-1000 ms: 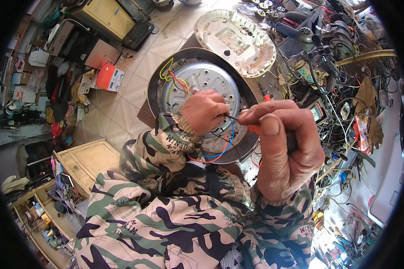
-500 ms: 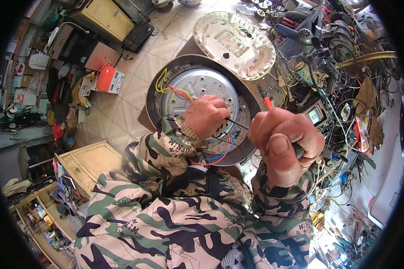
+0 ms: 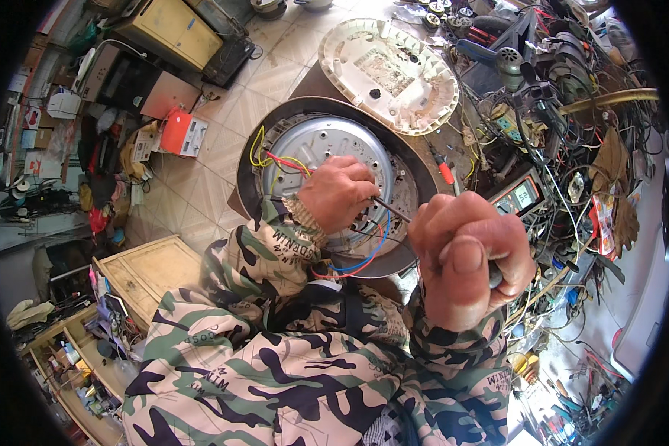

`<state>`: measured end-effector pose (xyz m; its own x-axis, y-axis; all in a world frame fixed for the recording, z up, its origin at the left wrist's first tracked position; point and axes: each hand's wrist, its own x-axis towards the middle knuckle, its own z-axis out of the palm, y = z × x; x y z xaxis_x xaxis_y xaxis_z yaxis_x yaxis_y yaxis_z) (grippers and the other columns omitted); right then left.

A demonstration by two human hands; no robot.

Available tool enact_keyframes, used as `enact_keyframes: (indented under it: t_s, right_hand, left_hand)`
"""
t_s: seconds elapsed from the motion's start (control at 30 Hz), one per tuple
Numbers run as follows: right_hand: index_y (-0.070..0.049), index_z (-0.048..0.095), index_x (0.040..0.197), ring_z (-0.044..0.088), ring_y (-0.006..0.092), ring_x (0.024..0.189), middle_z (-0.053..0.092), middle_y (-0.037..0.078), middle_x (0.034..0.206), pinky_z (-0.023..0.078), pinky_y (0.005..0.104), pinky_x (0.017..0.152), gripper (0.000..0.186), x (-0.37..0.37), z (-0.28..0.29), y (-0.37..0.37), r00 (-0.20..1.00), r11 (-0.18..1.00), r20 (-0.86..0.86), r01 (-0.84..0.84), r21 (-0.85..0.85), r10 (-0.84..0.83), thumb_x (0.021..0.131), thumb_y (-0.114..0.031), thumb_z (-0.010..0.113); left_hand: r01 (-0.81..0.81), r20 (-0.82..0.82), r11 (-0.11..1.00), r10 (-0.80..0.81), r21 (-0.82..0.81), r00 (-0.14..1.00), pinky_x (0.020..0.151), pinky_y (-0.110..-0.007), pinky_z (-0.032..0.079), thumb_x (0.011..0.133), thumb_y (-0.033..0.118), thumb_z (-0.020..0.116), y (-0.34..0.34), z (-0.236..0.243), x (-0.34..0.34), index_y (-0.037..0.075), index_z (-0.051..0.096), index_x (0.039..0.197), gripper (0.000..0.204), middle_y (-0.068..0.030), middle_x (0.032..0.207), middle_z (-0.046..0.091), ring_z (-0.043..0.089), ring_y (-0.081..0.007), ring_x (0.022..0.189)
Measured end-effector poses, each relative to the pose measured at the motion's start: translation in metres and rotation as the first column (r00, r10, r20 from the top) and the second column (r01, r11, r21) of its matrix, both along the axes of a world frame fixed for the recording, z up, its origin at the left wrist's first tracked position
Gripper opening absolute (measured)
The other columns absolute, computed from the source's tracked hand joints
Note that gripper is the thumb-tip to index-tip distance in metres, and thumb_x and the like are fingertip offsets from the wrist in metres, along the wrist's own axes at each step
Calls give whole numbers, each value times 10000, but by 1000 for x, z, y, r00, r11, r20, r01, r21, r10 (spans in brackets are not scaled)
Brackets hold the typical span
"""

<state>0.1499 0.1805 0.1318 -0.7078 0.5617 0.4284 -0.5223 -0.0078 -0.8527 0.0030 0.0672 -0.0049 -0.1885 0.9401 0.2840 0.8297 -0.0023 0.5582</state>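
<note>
A round appliance body (image 3: 256, 195) with a dark rim lies bottom-up before me, its silver metal pan (image 3: 293, 146) exposed. My left hand (image 3: 340, 192) reaches into it, palm down, with fingers bent together near the right side of the pan; whatever they pinch is hidden. My right hand (image 3: 471, 256) is a fist raised close to the camera, wrapped round a screwdriver (image 3: 395, 210). The handle is mostly covered by the fist, and the thin dark shaft runs left to my left fingertips. Yellow wires (image 3: 257, 146) loop at the upper left; a blue wire (image 3: 383, 236) and a red one curve below the hands.
An oval off-white plastic cover (image 3: 349, 56) lies beyond the body. To the right are a red-tipped probe (image 3: 445, 172), a multimeter (image 3: 522, 195) and a dense heap of cables and parts. A wooden cabinet (image 3: 152, 275) stands at left, with an orange-and-white box (image 3: 184, 134) on the tiled floor.
My right fist has turned and dropped slightly, still holding the screwdriver. My left hand stays almost in place. More of the multimeter shows beside the fist.
</note>
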Motion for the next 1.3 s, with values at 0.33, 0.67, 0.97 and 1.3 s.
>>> enact_keyframes:
  t_s: [0.33,0.67,0.97,1.3]
  right_hand:
    - [-45,496,779,429,160,433,512,82,591,329,310,400,336,-10,10,10,993,992,54,-106,68,102,991,-255,651]
    - [-25,505,828,461,174,487,519,96,663,378,322,432,256,-6,1,-1,998,997,11,67,-50,-66,979,-184,638]
    - [-56,468,788,433,136,381,522,52,587,379,305,340,296,-20,4,23,954,946,-77,-274,174,291,997,-217,601]
    - [-93,420,862,386,134,434,469,67,656,287,278,364,278,-12,4,-2,998,993,56,35,112,-42,1063,-280,468]
  left_hand:
    - [-2,11,1000,2,14,1000,877,-395,508,725,106,766,-3,4,2,122,760,911,187,-35,958,721,665,-266,954]
    - [10,5,1000,-11,25,1000,893,-395,496,729,101,729,1,-6,-2,131,755,908,183,-27,949,721,670,-255,942]
    - [7,57,1000,-8,14,998,887,-389,494,729,109,728,-2,8,-1,125,745,885,158,-24,942,720,671,-243,935]
    - [-2,46,1000,1,9,999,889,-389,492,730,109,735,-1,1,-1,118,739,869,139,-28,935,714,666,-234,935]
